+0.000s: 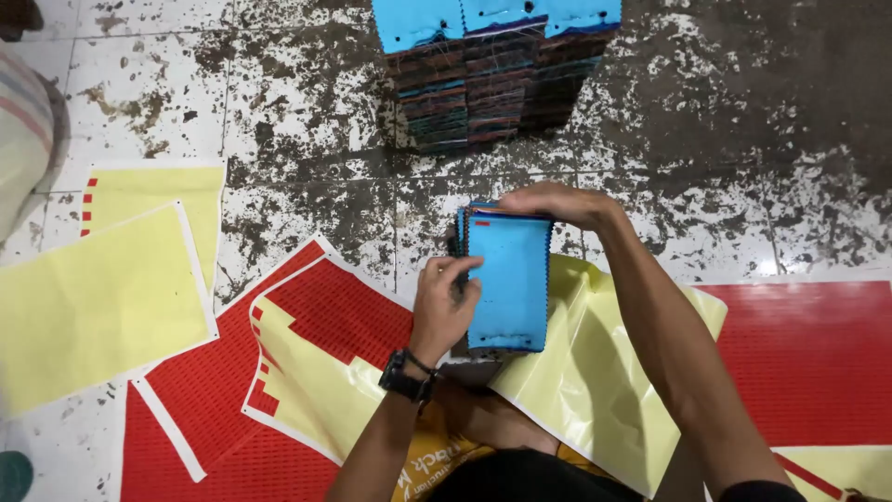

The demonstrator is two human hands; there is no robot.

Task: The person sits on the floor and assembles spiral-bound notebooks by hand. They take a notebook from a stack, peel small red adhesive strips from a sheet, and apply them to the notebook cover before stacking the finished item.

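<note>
A small stack of blue fabric swatches (508, 284) with pinked edges is held upright in front of me. My left hand (441, 302), with a black watch on the wrist, grips the stack's left edge with the fingers over its front. My right hand (556, 203) curls over the stack's top edge. The stack sits above a yellow backing sheet (595, 372) that drapes over my lap.
Three tall piles of dark swatches with blue top pieces (492, 74) stand on the stained tile floor ahead. Red perforated sheets (808, 358) and yellow sheets (93, 297) lie spread left and right. A striped cloth bundle (23, 130) is at the far left edge.
</note>
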